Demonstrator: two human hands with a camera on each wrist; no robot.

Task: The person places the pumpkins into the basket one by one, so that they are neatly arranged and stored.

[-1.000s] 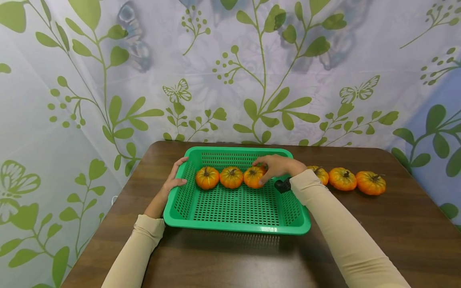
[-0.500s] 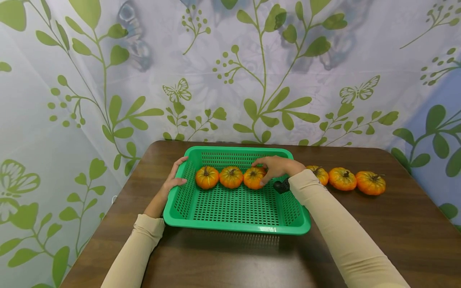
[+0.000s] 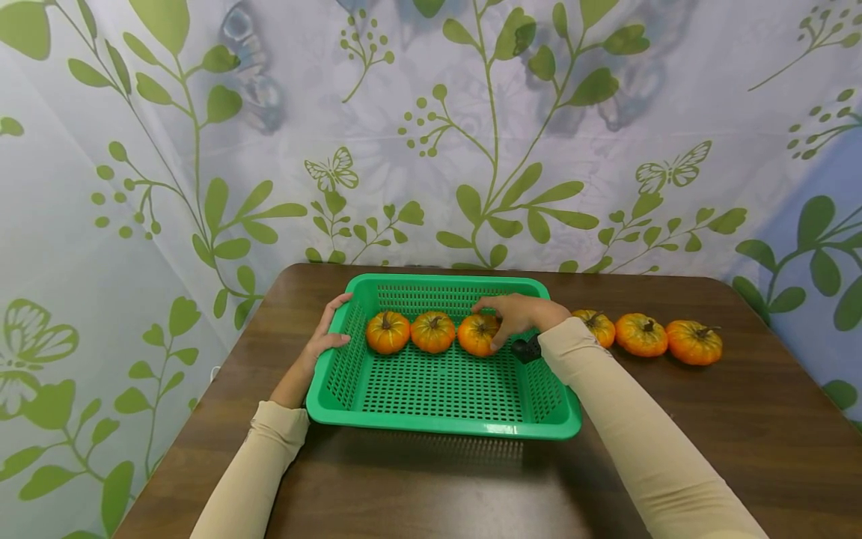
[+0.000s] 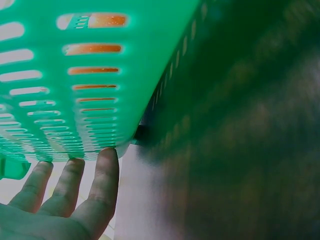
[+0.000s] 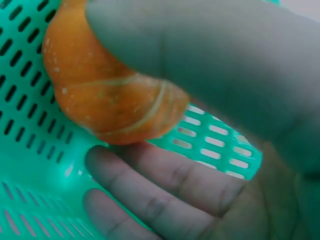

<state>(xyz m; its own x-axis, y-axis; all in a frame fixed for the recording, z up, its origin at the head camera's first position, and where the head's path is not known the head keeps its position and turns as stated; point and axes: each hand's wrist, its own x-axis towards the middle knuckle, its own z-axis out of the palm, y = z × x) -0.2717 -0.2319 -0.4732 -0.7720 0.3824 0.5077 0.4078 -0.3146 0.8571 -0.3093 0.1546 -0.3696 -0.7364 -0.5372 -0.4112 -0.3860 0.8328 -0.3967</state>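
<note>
Orange pumpkins (image 3: 433,332), streaked with yellow along their ribs, glow against a bright green basket (image 3: 443,425) patterned with rows of slots, set off by a dark brown, wood-grained table (image 3: 438,494). Cream sleeves (image 3: 249,468) show before a pale, lilac-tinged cloth (image 3: 404,195) printed with green leaves, berry sprigs and butterflies (from where I stand, hazier blue-grey butterflies (image 3: 252,67) float among them).
</note>
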